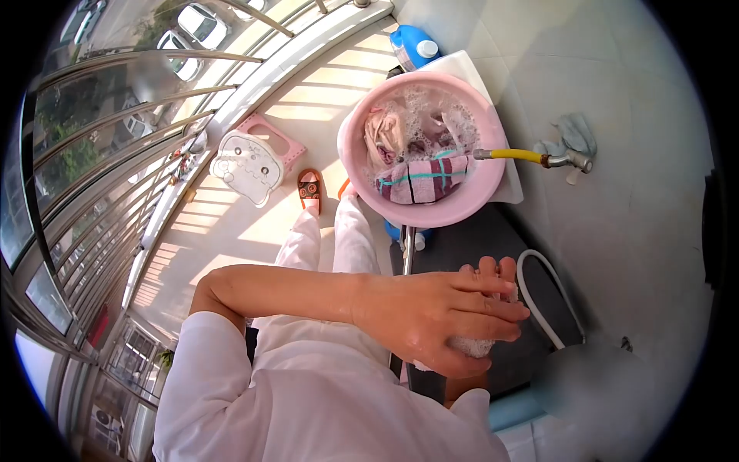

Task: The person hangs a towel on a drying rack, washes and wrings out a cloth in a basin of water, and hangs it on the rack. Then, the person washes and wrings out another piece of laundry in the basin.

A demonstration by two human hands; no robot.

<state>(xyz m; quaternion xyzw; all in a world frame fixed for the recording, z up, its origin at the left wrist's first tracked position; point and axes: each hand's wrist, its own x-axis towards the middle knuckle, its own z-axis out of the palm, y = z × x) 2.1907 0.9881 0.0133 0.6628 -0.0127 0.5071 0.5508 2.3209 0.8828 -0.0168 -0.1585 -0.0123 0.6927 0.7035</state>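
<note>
On the sunlit railed balcony [246, 240], the left hand [435, 316] curls round white soapy foam [471, 346]; the right hand's [487, 266] grip is hidden. Likely mid-rub, the next stroke calling for firm pressure.

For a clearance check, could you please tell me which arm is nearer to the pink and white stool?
Left. The left arm has its elbow on the side toward the stool; the right arm, mostly hidden by the left hand, shows farther from it.
</note>
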